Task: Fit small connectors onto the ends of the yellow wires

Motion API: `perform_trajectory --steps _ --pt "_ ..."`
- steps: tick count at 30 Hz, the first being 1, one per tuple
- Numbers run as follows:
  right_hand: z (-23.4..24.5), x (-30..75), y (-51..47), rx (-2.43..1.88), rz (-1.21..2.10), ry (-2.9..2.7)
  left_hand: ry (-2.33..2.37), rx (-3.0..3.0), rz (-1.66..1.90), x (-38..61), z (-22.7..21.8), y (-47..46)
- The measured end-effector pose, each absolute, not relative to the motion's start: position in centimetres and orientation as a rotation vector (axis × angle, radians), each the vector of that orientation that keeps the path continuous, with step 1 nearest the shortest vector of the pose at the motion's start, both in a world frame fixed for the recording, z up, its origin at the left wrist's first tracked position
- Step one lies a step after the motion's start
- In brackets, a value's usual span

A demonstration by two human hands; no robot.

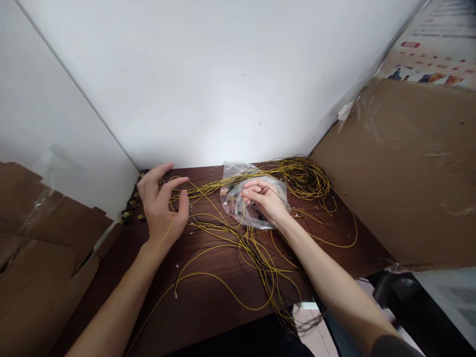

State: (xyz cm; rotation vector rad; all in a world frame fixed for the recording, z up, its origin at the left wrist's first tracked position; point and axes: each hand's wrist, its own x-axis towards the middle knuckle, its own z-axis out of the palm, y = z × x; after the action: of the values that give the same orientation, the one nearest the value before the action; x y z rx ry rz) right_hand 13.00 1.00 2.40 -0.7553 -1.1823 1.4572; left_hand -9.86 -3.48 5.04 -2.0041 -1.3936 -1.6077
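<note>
Thin yellow wires (238, 238) lie tangled across a dark wooden table (208, 302). A denser coil of wires (305, 178) sits at the back right corner. My left hand (161, 206) hovers over the wires at the back left, fingers spread and curved; one yellow strand runs across its palm side. My right hand (264, 198) rests on a clear plastic bag (238, 208) in the middle of the table, fingers closed and pinching the bag together with wires.
White walls close the back and left. Brown cardboard (409, 173) stands on the right, more cardboard (40, 248) lies at the left. Small dark connectors (128, 210) lie along the table's left back edge. Wires hang over the front edge (293, 317).
</note>
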Motion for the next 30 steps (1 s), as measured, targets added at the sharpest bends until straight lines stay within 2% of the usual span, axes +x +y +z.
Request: perform_trajectory --steps 6,14,23,30 --pt "2.8 12.2 0.2 -0.797 1.434 -1.291 -1.147 -2.483 -1.371 -8.1 4.3 -4.1" --pt "2.6 11.2 -0.6 -0.766 1.439 -1.375 -1.263 -2.702 -1.191 -6.2 3.3 -4.9" --pt "2.4 11.0 -0.8 -0.747 1.499 -1.389 -1.656 -2.759 -1.621 -5.5 2.8 -4.7" --pt "2.0 10.9 -0.6 -0.767 1.409 -1.45 -1.958 -2.776 -1.876 -5.5 2.6 -4.5"
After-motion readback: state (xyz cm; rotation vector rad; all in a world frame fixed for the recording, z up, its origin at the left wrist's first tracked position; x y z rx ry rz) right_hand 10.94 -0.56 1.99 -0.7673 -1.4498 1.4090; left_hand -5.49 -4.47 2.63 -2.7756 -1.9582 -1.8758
